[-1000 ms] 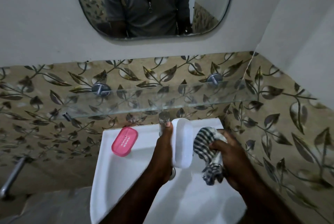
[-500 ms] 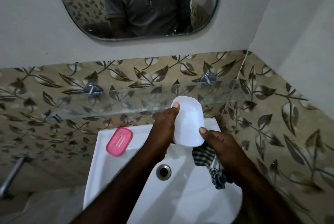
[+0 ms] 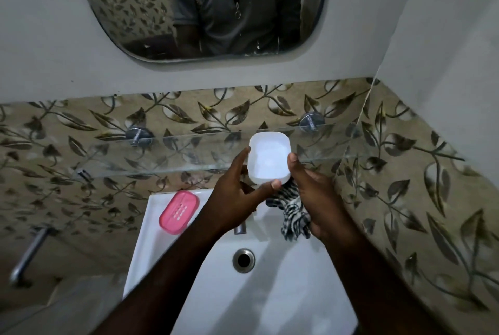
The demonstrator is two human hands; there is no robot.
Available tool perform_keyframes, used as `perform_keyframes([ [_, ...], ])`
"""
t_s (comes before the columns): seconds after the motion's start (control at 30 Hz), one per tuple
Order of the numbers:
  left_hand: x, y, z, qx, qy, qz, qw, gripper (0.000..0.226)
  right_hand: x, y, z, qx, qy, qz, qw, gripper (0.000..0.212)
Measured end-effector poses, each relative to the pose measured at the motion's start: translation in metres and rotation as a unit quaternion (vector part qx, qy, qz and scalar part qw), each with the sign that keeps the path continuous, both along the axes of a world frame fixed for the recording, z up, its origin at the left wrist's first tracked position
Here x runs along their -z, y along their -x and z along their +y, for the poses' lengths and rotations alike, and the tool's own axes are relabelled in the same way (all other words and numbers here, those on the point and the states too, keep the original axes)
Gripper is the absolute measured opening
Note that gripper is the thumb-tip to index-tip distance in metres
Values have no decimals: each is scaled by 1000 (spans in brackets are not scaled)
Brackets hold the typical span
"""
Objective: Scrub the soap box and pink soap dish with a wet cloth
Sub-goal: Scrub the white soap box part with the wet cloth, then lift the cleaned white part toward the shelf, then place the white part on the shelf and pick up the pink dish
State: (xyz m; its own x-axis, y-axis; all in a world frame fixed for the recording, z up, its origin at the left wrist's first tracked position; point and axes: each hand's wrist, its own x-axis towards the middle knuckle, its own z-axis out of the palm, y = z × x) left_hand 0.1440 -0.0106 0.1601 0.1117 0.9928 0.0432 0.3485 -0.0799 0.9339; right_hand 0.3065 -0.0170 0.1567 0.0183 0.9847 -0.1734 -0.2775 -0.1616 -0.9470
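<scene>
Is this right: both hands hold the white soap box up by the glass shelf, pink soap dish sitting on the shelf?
Not quite. In the head view the pink soap dish sits on the sink rim, not the glass shelf. Both hands, left and right, do hold the white soap box.

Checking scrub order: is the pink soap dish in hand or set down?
Set down. The pink soap dish rests on the sink's back-left rim, untouched; both hands hold the white soap box.
</scene>
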Motion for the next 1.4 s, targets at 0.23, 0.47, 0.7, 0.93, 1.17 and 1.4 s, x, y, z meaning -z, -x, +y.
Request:
perform_keyframes([
  [0.23,4,1,21,-81,-42,54,994,86,10,14,19,15,14,-18,1000,69],
  [0.47,12,6,31,-113,-73,33,990,86,24,16,23,26,36,-45,998,57],
  [0.7,89,50,-29,-230,-1,-70,971,40,57,40,-4,-42,35,-68,996,21],
  [0.93,163,131,-40,-348,313,-289,835,31,87,81,-26,-102,93,-127,982,29],
  [1.17,176,148,-3,-370,342,-368,781,18,105,106,-37,-112,156,-166,967,24],
  [1.4,187,145,21,-423,312,-422,739,14,109,127,-34,-82,180,-133,971,12],
])
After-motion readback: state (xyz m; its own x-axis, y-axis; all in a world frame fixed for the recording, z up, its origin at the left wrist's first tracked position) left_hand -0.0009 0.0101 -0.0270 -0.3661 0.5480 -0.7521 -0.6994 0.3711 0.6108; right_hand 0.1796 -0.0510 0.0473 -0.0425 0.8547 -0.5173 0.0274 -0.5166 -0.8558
